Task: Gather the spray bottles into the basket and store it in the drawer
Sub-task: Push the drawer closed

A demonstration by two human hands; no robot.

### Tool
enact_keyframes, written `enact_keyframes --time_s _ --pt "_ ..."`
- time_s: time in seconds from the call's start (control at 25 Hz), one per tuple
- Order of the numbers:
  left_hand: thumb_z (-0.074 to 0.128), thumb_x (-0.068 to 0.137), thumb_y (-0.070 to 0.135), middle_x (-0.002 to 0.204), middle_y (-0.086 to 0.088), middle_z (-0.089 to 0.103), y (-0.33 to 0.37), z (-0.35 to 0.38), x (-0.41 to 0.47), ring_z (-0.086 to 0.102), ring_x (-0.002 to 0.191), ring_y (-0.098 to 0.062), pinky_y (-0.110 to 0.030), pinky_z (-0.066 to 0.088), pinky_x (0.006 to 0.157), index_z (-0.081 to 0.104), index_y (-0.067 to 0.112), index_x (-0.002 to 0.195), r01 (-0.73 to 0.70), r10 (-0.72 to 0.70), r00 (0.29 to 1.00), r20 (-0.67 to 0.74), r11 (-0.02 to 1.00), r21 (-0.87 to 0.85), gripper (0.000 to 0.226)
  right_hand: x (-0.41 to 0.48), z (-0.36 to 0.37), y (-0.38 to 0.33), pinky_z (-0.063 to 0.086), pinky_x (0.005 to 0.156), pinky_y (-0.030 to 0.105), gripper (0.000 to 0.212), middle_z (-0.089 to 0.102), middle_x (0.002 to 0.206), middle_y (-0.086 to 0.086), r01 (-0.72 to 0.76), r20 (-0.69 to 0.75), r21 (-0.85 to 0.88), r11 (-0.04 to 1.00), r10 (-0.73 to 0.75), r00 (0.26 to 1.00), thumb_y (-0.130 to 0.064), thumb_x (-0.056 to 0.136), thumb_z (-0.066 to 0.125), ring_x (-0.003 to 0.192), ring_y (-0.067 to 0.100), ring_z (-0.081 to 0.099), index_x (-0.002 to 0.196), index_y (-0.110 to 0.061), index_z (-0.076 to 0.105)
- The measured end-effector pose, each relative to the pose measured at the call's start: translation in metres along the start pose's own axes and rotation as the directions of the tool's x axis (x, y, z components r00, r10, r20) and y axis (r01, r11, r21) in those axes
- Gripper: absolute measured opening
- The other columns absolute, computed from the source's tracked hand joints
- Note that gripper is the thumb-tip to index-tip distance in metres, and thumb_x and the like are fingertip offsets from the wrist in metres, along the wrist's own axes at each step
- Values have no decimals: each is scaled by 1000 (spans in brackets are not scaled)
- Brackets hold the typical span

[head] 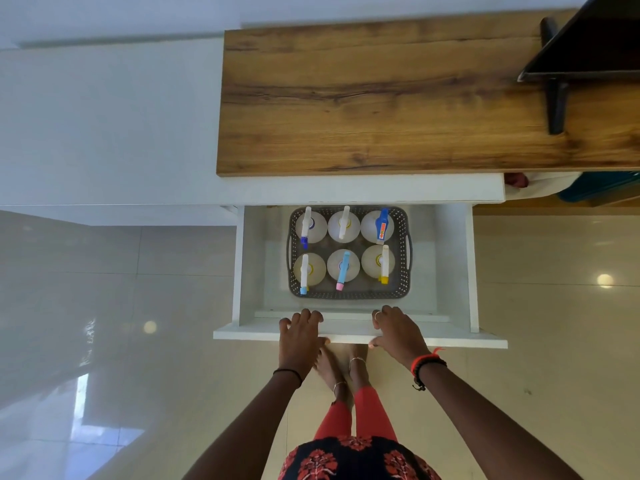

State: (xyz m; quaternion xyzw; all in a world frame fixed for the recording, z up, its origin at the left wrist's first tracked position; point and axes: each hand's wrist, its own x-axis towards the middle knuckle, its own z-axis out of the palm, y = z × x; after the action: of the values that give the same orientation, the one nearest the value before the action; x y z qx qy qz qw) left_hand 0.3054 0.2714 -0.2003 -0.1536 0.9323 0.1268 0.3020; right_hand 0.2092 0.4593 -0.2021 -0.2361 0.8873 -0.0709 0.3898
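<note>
A grey perforated basket (403, 271) sits inside the open white drawer (450, 336), near its middle. Several clear spray bottles (317, 226) stand upright in it in two rows, with white, blue and pink spray heads. My left hand (300, 336) rests on the drawer's front panel, fingers over its top edge. My right hand (394, 332) holds the same panel a little to the right, thumb under the front and fingers curled over the edge. Neither hand touches the basket.
Above the drawer runs a wooden countertop (363, 95). A black screen on a stand (588, 50) is at the far right of it. My bare feet (341, 368) stand on glossy floor tiles just under the drawer front. A teal object (602, 187) lies at the right.
</note>
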Motion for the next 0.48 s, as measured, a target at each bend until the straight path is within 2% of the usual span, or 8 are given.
enact_keyframes --time_s 0.08,0.16,0.24,0.32,0.4,0.48 --pt "53 91 42 120 4 54 3 -5 5 51 111 -17 -30 32 97 48 23 121 21 -21 999 -25 1000 -14 35 4 -6 -3 45 77 27 33 59 103 4 -12 -8 -23 1000 12 1000 -32 78 71 100 20 55 100 -11 59" --pt "52 92 42 114 3 57 6 -9 10 53 106 -17 -30 34 92 50 21 115 45 -47 998 -44 998 -38 31 10 -12 -4 41 69 27 24 56 91 3 -44 -27 15 999 44 999 -31 79 71 92 20 57 85 -15 54" --pt "52 91 44 108 2 60 9 -15 15 54 99 -19 -30 36 88 50 18 109 81 -85 994 -66 994 -70 31 15 -19 -4 38 64 24 35 52 82 0 -112 -34 55 992 114 993 -32 79 71 80 19 56 67 -21 40" --pt "52 90 49 101 1 64 11 -21 23 58 93 -20 -31 38 87 52 15 104 156 -163 984 -65 982 -103 36 20 -28 -2 39 62 24 31 61 82 3 -167 -73 52 984 171 983 -39 80 69 78 20 62 70 -18 49" --pt "47 89 59 93 -2 69 10 -27 31 64 87 -22 -34 42 85 58 13 97 258 -261 965 -16 960 -105 48 23 -36 -3 44 61 25 35 68 86 6 -237 -118 65 969 244 963 -44 80 67 81 24 68 84 -9 64" --pt "43 85 68 86 -6 71 9 -34 38 68 81 -24 -32 45 71 64 9 87 357 -354 934 46 923 -145 62 27 -40 -7 48 63 27 36 70 85 10 -303 -143 171 937 328 934 -40 80 67 81 27 68 86 -4 66"
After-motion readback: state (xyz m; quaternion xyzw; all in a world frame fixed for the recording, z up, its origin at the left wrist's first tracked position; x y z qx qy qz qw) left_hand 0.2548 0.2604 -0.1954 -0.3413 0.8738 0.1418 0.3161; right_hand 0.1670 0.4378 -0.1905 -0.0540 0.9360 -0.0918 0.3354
